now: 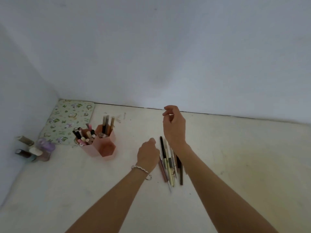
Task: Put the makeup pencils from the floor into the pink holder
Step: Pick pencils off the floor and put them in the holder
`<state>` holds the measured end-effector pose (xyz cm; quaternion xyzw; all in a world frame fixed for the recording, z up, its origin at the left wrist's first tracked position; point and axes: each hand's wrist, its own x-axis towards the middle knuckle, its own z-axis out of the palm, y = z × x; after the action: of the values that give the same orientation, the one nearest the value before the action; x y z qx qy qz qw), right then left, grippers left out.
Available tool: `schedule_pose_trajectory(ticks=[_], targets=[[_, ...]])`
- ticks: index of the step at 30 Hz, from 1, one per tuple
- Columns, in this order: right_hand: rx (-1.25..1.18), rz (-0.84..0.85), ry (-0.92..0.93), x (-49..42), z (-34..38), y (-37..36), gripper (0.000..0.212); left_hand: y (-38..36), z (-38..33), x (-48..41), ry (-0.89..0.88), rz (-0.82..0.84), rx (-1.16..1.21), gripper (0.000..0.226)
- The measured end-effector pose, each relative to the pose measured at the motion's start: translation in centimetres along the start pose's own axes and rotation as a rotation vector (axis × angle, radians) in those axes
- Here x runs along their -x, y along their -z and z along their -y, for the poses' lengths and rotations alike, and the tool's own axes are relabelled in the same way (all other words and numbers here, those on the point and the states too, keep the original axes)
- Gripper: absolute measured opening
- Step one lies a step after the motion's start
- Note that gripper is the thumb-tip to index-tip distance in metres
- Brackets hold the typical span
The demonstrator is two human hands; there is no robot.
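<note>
- Makeup pencils: loose bundle lying on the floor, roughly parallel, between the two forearms; well apart from the holder
- Pink holder: cluster of hexagonal cups, upright near the corner, to the left of the bundle; several pens and pencils already stand in it; the front cup looks empty
- Left hand: low, just beside the bundle's left edge, fingers curled under, back toward the camera; whether it pinches a pencil I cannot tell; bracelet on the wrist
- Right hand: raised above the far end of the bundle, fingers loosely curled, thumb near forefinger, nothing seen in it
- Step in hand, as judged: picking up from the bundle; most of the task remains
- Next move calls for: a firm pinch on one or a few pencils, a carry leftward, tips lowered into a cup with room
- Other items: floral mat in the corner; small bottles at far left
</note>
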<state>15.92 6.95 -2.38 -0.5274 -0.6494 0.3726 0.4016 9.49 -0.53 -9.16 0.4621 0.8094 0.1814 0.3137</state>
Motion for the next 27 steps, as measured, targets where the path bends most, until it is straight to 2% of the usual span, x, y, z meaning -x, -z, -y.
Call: schedule_pose_trajectory(ticks=[6, 10, 12, 16, 18, 20, 23, 25, 27], targets=[[0.005, -0.032, -0.067, 0.9, -3.3, 2.6, 0.029, -2.2, 0.5, -0.2, 0.051, -0.033, 0.025, 0.009], [0.06, 0.005, -0.078, 1.4, -4.6, 2.7, 0.025, -0.4, 0.6, -1.0, 0.126, -0.044, 0.16, 0.012], [0.195, 0.118, -0.091, 1.6, -4.9, 2.1, 0.02, 1.7, 0.6, -1.8, 0.112, -0.107, 0.198, 0.017], [0.63, 0.545, -0.098, 2.7, -5.7, -0.3, 0.019, 6.9, 0.0, -2.8, 0.004, -0.29, 0.269, 0.023], [0.829, 0.634, -0.043, 3.8, -6.2, -1.5, 0.019, 8.4, -0.2, -2.8, -0.038, -0.344, 0.303, 0.023], [0.974, 0.651, 0.038, 4.8, -6.6, -2.6, 0.019, 9.2, -0.3, -2.5, -0.059, -0.366, 0.321, 0.021], [0.922, 0.647, 0.059, 5.4, -6.4, -3.9, 0.02, 10.6, -0.1, -1.8, -0.078, -0.401, 0.353, 0.019], [0.726, 0.571, -0.004, 4.6, -5.3, -4.2, 0.017, 12.8, 0.5, -1.4, -0.114, -0.498, 0.359, 0.018], [0.465, 0.407, -0.072, 2.9, -3.1, -4.2, 0.014, 15.7, 1.7, -1.4, -0.147, -0.635, 0.336, 0.018]])
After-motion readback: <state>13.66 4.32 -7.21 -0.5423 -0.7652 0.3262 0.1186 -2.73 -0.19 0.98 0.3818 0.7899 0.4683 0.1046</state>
